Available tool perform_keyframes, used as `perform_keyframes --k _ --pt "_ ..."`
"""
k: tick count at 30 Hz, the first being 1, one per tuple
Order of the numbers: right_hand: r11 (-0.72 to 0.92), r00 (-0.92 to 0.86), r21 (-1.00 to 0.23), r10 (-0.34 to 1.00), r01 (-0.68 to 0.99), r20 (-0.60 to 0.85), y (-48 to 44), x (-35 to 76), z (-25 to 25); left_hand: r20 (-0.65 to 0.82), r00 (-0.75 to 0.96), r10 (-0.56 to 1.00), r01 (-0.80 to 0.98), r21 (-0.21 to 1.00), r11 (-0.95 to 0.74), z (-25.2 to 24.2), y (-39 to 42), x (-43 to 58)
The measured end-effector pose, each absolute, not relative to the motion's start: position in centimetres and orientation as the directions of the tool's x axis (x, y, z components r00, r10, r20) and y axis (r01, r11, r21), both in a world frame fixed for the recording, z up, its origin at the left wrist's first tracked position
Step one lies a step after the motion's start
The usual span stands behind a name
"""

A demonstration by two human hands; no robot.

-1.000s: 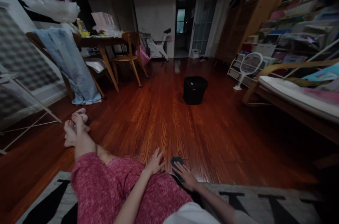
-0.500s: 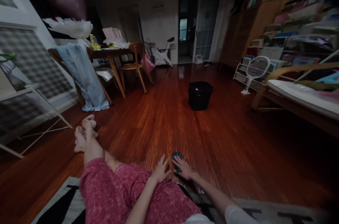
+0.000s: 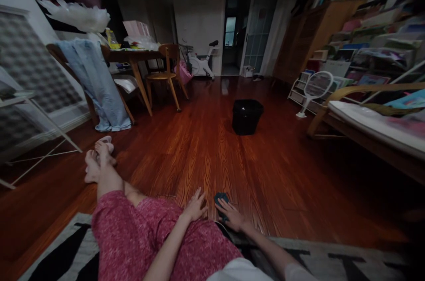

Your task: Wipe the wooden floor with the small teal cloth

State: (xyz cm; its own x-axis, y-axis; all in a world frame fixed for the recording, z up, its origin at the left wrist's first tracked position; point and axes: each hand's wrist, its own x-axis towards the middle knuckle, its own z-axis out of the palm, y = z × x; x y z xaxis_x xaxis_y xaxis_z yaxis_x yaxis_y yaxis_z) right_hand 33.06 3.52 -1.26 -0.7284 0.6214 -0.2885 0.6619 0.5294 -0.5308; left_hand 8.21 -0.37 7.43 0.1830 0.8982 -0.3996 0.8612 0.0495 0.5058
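Note:
My left hand (image 3: 195, 206) hovers by the edge of my pink-clad thigh, fingers spread and nothing in it. To its right, my right hand (image 3: 231, 214) lies with fingers apart over a small dark teal object (image 3: 220, 202), partly covering it. Whether the fingers touch that object or are just above it cannot be made out. Beyond both hands, a black lidded bin (image 3: 247, 117) stands upright on the reddish wooden floor (image 3: 199, 152).
A patterned rug (image 3: 78, 245) lies beneath my legs. At the left are a wooden chair with blue jeans (image 3: 96, 81) and a table. A bench (image 3: 375, 121), a white racket-shaped item (image 3: 317, 86) and loaded shelves are at the right. An exercise bike (image 3: 203, 61) stands far back.
The view has shifted slightly, so the room appears a little higher and further left. My hands keep almost the same poses, the right one still over the teal object.

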Motion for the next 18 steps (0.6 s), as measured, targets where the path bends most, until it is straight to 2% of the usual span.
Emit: perform_keyframes --k 8,12,18 --pt "0.447 -0.591 -0.43 0.748 0.784 -0.302 10.8 25.4 0.3 -0.395 0.183 0.9 0.864 0.501 0.044 7.4 -0.2 8.2" --pt "0.467 -0.617 -0.459 0.742 0.756 -0.262 8.6 26.5 -1.1 -0.384 0.191 0.903 0.863 0.503 0.032 7.5 -0.3 8.1" --pt "0.534 -0.699 -0.505 0.68 0.678 -0.22 0.6 34.2 -4.5 -0.398 0.166 0.902 0.865 0.498 0.061 7.5 -0.4 8.2"
